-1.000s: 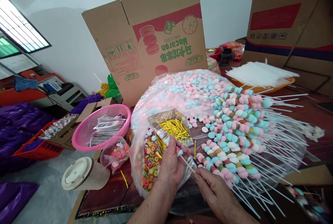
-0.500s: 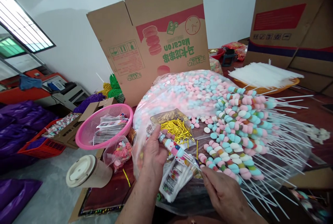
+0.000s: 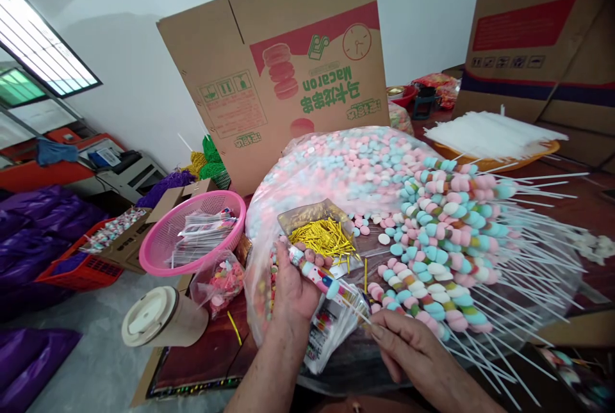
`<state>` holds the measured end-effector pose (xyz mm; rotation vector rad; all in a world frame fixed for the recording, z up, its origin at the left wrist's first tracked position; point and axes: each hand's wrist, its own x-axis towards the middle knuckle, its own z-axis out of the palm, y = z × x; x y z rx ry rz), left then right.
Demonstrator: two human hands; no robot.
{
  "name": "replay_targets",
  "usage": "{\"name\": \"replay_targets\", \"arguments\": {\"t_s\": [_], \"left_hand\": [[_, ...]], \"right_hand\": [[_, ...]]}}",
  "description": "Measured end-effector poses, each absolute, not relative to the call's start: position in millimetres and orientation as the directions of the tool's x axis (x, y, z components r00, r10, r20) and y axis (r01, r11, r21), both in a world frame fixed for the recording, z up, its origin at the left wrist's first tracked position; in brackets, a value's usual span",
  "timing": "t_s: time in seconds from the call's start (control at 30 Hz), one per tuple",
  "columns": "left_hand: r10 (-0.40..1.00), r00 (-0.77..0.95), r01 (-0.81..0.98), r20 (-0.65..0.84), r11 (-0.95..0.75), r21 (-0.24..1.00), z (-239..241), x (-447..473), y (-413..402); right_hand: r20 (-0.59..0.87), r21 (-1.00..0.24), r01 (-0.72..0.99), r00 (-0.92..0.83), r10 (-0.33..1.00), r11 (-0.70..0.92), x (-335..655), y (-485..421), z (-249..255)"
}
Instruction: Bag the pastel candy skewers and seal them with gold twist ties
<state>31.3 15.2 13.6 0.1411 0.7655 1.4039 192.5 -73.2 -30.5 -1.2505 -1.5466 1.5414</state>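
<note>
- At the far left we see a lidded paper cup (image 3: 158,322) lying on its side at the tabletop (image 3: 204,352) edge.
- Next comes a pink basket (image 3: 158,250) holding printed packets; we cannot read their print.
- Behind it stands a cardboard box (image 3: 269,35) printed upside down with "Macaron" in green, Chinese characters, a stack of pink macarons, a clock drawing and a panel of handling symbols.
- Our left hand (image 3: 293,288) is curled firmly around a candy skewer (image 3: 318,274), held low and in the middle, just in front of the gold twist ties (image 3: 324,237).
- Printed sleeves (image 3: 327,330) lie under the skewer, their lettering too small to read.
- Our right hand (image 3: 408,349) pinches the skewer's stick end between thumb and forefinger.
- To the right a pile of finished skewers (image 3: 446,253) fans out, touching the bag of pink and blue candies (image 3: 346,163).
- Farther right, a tray (image 3: 542,150) carries white sticks.
- A second box (image 3: 528,35) bears a red panel; its writing is unreadable.
</note>
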Motion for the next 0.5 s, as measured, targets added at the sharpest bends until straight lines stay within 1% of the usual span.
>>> {"name": "replay_targets", "arguments": {"t_s": [0.07, 0.13, 0.2, 0.27, 0.5], "left_hand": [[0.914, -0.028, -0.818, -0.404, 0.212, 0.535, 15.3, 29.4, 15.7], [0.926, -0.021, -0.799, -0.376, 0.211, 0.563, 18.3, 27.9, 15.9], [0.938, 0.016, -0.772, -0.345, 0.231, 0.593, 20.3, 30.1, 14.8], [0.938, 0.046, -0.749, -0.345, 0.261, 0.61, 19.4, 38.2, 11.3], [0.907, 0.146, -0.758, -0.395, 0.359, 0.545, -4.0, 77.2, -17.2]], "right_hand": [[-0.22, -0.972, 0.169, -0.385, 0.896, -0.166, 197.4, -70.8, -27.4], [-0.231, -0.97, 0.16, -0.388, 0.893, -0.181, 201.0, -69.3, -24.6], [-0.222, -0.972, 0.159, -0.374, 0.9, -0.174, 200.9, -69.1, -23.3], [-0.199, -0.975, 0.166, -0.349, 0.916, -0.149, 196.5, -69.7, -23.3], [-0.067, -0.963, 0.27, -0.196, 0.978, -0.012, 178.2, -63.3, -25.1]]}}
